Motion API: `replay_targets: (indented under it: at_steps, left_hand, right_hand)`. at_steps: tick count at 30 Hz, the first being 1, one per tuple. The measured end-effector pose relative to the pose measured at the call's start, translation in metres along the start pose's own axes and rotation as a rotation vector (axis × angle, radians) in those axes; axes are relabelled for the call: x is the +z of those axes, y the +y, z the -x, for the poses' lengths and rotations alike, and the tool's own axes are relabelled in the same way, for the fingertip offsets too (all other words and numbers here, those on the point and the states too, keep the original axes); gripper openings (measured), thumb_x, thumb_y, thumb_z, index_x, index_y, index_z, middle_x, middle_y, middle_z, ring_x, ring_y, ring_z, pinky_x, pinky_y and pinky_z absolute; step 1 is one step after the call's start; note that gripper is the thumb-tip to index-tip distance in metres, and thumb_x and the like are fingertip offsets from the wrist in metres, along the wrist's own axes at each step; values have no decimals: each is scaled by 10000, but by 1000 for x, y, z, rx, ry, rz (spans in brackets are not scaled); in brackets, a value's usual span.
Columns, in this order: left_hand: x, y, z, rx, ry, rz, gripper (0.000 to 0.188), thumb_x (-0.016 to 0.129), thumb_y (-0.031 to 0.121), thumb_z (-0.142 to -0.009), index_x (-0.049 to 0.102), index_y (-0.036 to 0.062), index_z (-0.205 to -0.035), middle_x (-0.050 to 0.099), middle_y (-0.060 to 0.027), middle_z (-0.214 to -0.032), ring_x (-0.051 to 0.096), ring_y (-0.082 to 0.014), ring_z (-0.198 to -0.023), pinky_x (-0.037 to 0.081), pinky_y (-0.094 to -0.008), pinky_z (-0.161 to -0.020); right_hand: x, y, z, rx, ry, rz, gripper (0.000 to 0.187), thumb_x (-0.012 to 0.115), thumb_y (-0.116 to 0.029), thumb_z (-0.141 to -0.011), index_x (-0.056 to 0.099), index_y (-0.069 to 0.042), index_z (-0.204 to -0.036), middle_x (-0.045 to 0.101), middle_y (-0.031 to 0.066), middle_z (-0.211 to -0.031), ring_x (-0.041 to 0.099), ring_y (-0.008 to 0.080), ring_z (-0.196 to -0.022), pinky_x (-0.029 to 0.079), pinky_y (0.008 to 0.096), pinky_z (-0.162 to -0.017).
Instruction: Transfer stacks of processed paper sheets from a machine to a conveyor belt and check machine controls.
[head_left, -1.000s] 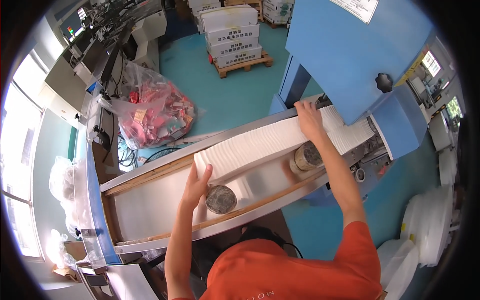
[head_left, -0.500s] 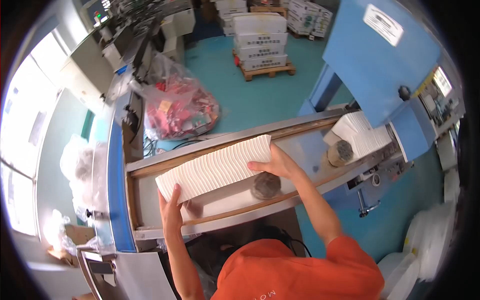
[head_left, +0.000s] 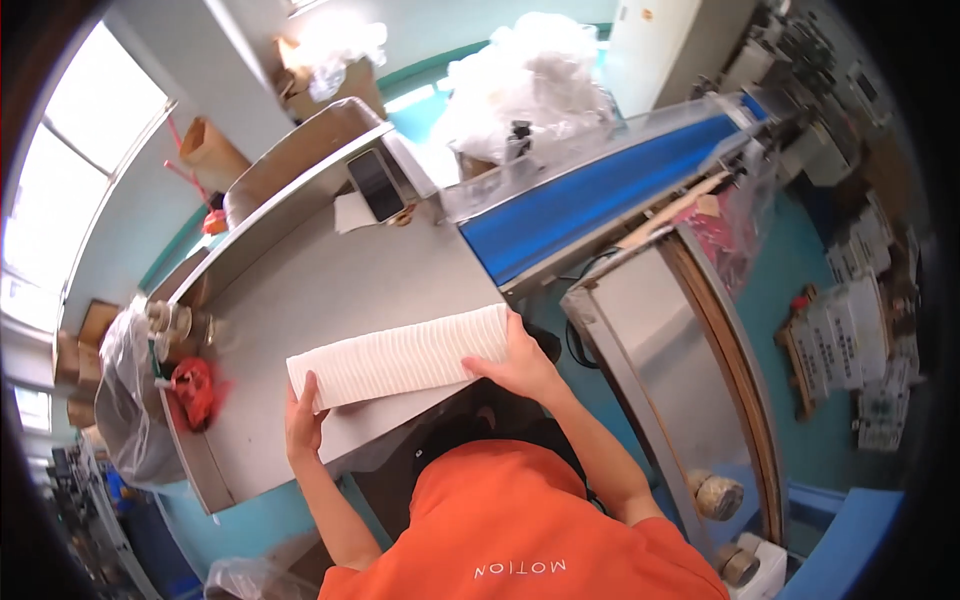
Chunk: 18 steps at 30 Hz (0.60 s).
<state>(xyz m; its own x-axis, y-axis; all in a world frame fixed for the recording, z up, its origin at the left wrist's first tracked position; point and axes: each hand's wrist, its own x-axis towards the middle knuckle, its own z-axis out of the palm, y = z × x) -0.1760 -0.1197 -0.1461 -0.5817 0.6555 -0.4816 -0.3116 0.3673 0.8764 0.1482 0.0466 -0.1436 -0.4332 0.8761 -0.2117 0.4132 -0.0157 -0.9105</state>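
A long row of white folded paper sheets (head_left: 400, 355), standing pressed side by side, is held level in front of me. At its left end, my left hand (head_left: 303, 415) is closed, thumb on the near face. My right hand (head_left: 515, 365) grips the opposite end, its thumb also against the near side. Most of the fingers on both hands are hidden by the paper. Beneath the row lies the grey tabletop (head_left: 270, 290); I cannot tell whether the paper touches it.
A phone (head_left: 375, 185) lies at the table's far edge, near a raised side wall. The blue conveyor belt (head_left: 600, 195) runs off to the far right. At right stands a metal-edged trough (head_left: 650, 300) holding round weights (head_left: 718, 495). A red plastic bag (head_left: 195, 392) sits at left.
My view has swung left. Both hands have carried the paper row away from the trough to above the grey table, keeping hold of its two ends.
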Motion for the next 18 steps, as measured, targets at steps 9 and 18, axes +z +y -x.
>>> replay_targets:
  at_steps: [9, 18]
  left_hand:
    - [-50, -4, 6, 229, 615, -634, 828, 655, 424, -907, 255, -24, -1478, 414, -244, -1439, 413, -330, -1340, 321, -389, -1105]
    - [-25, -2, 1, 272, 593, -603, 823, 595, 468, -931, 230, -13, -1491, 322, -252, -1503, 320, -370, -1397, 268, -413, -1137]
  right_hand:
    - [42, 6, -124, 64, -19, -66, 459, 619, -395, -930, 656, 43, -1061, 702, 135, -884, 665, 205, -831, 508, 322, -759]
    - [2, 33, -117, 491, -224, -609, 323, 611, -196, -947, 564, -13, -1208, 646, 78, -1046, 637, 175, -905, 536, 333, -772]
